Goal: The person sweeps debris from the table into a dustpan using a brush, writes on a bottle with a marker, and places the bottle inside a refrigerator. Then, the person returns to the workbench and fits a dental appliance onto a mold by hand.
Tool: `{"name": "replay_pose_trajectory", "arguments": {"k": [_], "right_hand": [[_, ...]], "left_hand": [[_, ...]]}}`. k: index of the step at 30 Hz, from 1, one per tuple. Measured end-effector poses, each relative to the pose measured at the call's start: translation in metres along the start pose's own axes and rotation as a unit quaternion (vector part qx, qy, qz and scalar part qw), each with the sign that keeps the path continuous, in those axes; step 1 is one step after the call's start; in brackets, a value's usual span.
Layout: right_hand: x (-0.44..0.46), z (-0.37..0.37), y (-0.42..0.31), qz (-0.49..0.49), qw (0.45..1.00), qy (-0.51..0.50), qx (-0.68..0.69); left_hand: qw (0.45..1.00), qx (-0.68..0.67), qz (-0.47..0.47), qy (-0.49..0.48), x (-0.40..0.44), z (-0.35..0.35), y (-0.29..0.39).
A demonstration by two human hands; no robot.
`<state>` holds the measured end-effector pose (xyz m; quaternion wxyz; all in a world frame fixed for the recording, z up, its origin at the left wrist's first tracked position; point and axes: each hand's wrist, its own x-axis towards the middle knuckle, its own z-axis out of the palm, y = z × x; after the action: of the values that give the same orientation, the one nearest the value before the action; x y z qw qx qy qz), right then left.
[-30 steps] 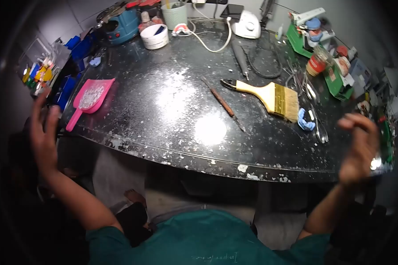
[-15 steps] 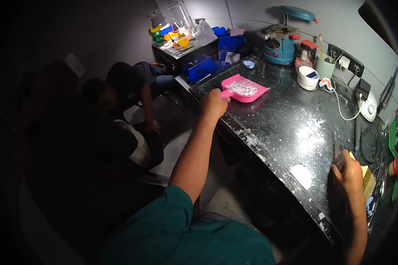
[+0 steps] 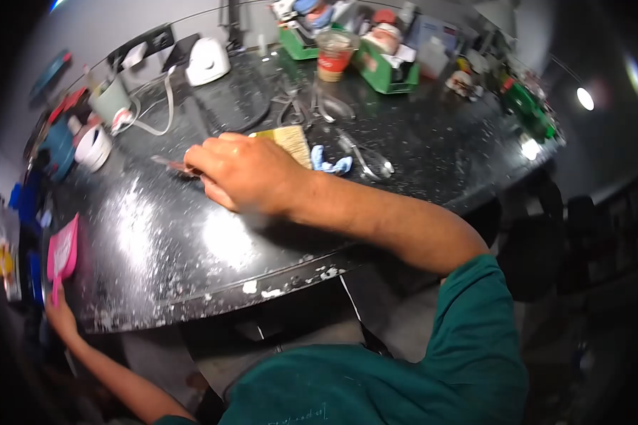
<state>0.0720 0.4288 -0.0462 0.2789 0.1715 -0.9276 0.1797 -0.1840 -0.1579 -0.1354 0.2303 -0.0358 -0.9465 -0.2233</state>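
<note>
Nearest, the person's teal shirt (image 3: 326, 382) fills the bottom of the view. The right elbow is bent out to the side, and the right forearm (image 3: 397, 219) runs leftward across the front of the desk (image 3: 439, 156). The right hand (image 3: 248, 170) is palm down, knuckles up, its fingers curled round a slim brown tool (image 3: 171, 163) whose blurred end pokes out past the fingertips. The left arm stretches out and away to the left; the left hand (image 3: 62, 319), small in view, grips the handle of a pink dustpan (image 3: 68, 268) at the desk's left end, with pale material lying in the pan. Just beyond the right hand, which partly hides it, lies a broad brush (image 3: 290, 144), with a blue moulded piece (image 3: 331, 163) beside its bristles. Farther back stand a white tub (image 3: 93, 148), a cup (image 3: 333, 60) and a green tray (image 3: 384, 76).
</note>
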Motion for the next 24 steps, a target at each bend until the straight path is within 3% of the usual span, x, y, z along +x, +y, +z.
{"name": "replay_pose_trajectory", "arguments": {"k": [4, 6, 7, 9, 10, 11, 14, 17, 20, 24], "right_hand": [[-0.014, 0.005, 0.023, 0.05, 0.988, -0.106, -0.104], [-0.014, -0.019, 0.027, 0.052, 0.994, -0.051, -0.077], [-0.01, -0.032, 0.032, 0.039, 0.99, -0.031, -0.13], [-0.016, -0.062, 0.043, 0.125, 0.981, 0.059, -0.133], [-0.02, -0.081, 0.038, 0.24, 0.96, 0.097, -0.109], [-0.034, -0.094, 0.05, 0.253, 0.946, 0.131, -0.152], [-0.075, -0.13, 0.056, 0.396, 0.888, 0.11, -0.206], [-0.143, -0.137, 0.08, 0.441, 0.875, 0.056, -0.192], [-0.192, -0.128, 0.09, 0.458, 0.853, 0.082, -0.237], [-0.207, -0.111, 0.086, 0.499, 0.836, 0.071, -0.217]], "left_hand": [[1.0, -0.012, 0.014, -0.009, -0.002, 0.006, 0.028], [0.999, -0.026, 0.009, -0.029, -0.004, 0.001, 0.049], [0.999, -0.029, 0.0, -0.039, -0.001, -0.007, 0.052], [0.997, -0.036, 0.002, -0.071, -0.003, -0.008, 0.057], [0.996, -0.057, -0.003, -0.071, -0.005, -0.006, 0.056], [0.994, -0.081, -0.005, -0.071, -0.007, -0.003, 0.056], [0.991, -0.121, 0.032, 0.036, -0.015, 0.005, 0.049], [0.977, -0.177, 0.079, 0.091, -0.049, -0.015, 0.11], [0.953, -0.196, 0.202, 0.116, -0.101, -0.039, 0.194], [0.91, -0.204, 0.359, 0.047, -0.146, -0.059, 0.259]]}}
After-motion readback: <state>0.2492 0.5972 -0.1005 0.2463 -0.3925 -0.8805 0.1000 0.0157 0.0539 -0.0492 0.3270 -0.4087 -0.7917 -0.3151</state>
